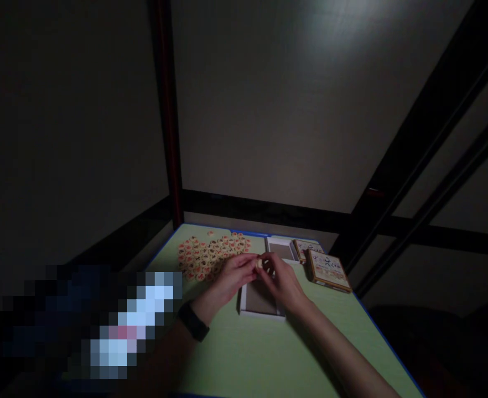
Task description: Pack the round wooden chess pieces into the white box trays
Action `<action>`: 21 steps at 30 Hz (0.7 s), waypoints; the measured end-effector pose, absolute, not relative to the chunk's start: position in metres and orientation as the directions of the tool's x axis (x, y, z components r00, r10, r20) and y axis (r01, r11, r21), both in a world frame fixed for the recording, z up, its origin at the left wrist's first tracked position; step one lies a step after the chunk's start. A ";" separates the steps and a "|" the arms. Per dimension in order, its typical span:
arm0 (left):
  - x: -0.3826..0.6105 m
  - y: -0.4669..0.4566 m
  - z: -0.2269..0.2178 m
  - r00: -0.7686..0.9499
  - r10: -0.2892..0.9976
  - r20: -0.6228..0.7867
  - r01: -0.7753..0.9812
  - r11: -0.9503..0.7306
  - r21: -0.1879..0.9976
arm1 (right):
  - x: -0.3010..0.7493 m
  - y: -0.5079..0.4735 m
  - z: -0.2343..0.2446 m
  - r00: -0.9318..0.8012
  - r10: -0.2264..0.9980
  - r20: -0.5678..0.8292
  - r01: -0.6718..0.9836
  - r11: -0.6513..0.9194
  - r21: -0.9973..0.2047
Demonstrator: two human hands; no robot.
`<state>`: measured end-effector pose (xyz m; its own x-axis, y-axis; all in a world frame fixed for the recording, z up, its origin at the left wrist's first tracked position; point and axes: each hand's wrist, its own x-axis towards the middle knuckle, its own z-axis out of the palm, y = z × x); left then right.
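Both hands meet above the near open box tray (260, 301), a shallow white-walled tray with a grey-brown floor. Between the fingertips of my left hand (233, 273) and my right hand (284, 282) is a small pale round xiangqi piece (259, 264). The fingers of each hand are closed about it; whether more than one piece is held I cannot tell. Just left of my left hand lies a wide spread of xiangqi pieces (202, 257), round and pale with red or dark characters. My left wrist wears a dark band.
A second open tray (283, 243) stands at the far side of the green, blue-edged table (235, 354). To its right are two printed box lids or boxes, one farther back (306, 247) and one nearer (330, 271). Walls rise behind the table. A pixelated patch covers the left.
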<state>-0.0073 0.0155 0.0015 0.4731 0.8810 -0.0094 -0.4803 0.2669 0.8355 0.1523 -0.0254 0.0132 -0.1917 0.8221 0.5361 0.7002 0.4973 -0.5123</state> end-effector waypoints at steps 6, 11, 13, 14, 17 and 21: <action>-0.010 0.020 0.001 0.485 0.874 -0.014 -0.500 0.291 0.816 | 0.144 -0.026 0.003 -0.124 0.768 0.629 0.676 0.530 -0.513; -0.010 0.021 0.004 0.478 0.878 -0.005 -0.505 0.280 0.816 | 0.147 -0.028 0.006 -0.063 0.706 0.705 0.674 0.551 -0.492; -0.011 0.021 0.005 0.473 0.881 -0.005 -0.485 0.264 0.834 | 0.149 -0.029 0.010 -0.058 0.688 0.723 0.664 0.568 -0.487; -0.011 0.021 0.005 0.469 0.883 -0.004 -0.467 0.252 0.847 | 0.149 -0.030 0.012 -0.071 0.682 0.728 0.659 0.580 -0.479; -0.011 0.021 0.005 0.455 0.890 -0.002 -0.409 0.211 0.888 | 0.148 -0.032 0.013 -0.160 0.658 0.736 0.639 0.637 -0.431; -0.008 0.020 0.003 0.434 0.901 0.016 -0.314 0.135 0.940 | 0.143 -0.032 0.006 -0.262 0.630 0.731 0.644 0.678 -0.354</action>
<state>-0.0079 0.0203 0.0034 0.4340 0.9008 0.0163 -0.3144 0.1345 0.9397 0.1435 -0.0325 0.0056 -0.2617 0.6303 0.7309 0.6440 0.6781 -0.3542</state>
